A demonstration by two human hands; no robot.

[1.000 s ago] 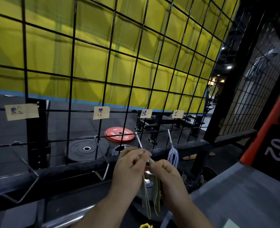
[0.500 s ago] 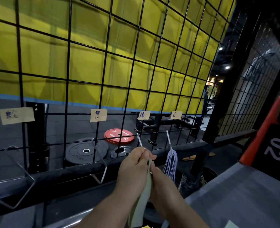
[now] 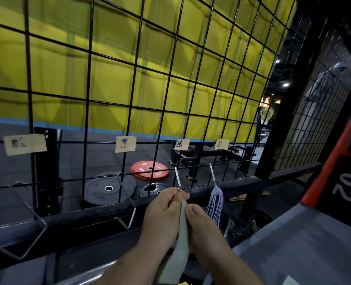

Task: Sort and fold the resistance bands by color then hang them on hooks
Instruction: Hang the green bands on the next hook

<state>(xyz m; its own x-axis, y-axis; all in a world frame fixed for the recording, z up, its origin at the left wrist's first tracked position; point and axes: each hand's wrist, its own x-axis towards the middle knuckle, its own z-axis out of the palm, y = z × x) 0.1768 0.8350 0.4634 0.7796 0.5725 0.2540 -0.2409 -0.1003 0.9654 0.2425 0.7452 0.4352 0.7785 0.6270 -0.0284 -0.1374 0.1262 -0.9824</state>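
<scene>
At lower centre a pale green band (image 3: 180,249), flat and limp, hung between the hands; left hand (image 3: 162,214) pinched its top by a hook (image 3: 178,177); right hand (image 3: 203,225) had its grip closed on it below.

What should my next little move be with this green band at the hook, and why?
Probably slip the top fold of the pale green band over the hook tip, then release. Left hand and right hand both pinch it at that tip, and whether it is seated yet is unclear; the neighbouring hook already carries lavender bands.
</scene>
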